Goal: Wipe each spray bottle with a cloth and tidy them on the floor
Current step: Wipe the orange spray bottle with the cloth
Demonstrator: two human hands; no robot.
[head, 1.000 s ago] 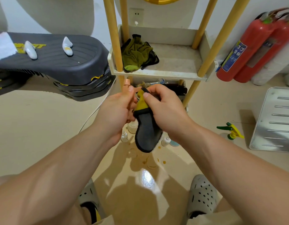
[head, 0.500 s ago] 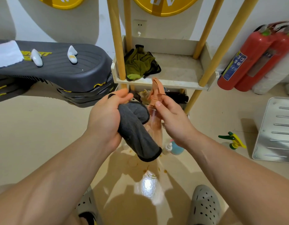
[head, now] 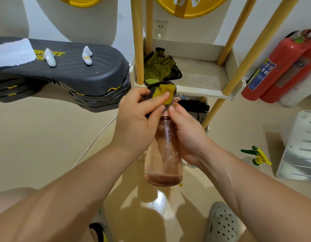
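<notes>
A right hand (head: 188,135) grips the neck of a translucent pink plastic spray bottle (head: 164,161), steadying it above the beige floor (head: 46,145) at centre. The left hand (head: 137,123) clasps a yellow-and-grey cloth (head: 164,92) over its spray head, apparently to wipe it. The bottle's long axis runs near to far, base nearest, head pointing away.

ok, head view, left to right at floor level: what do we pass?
From the left: black step platforms → left hand holding the cloth → pink spray bottle → right hand holding it → green-and-yellow spray bottle → metal panel.
</notes>
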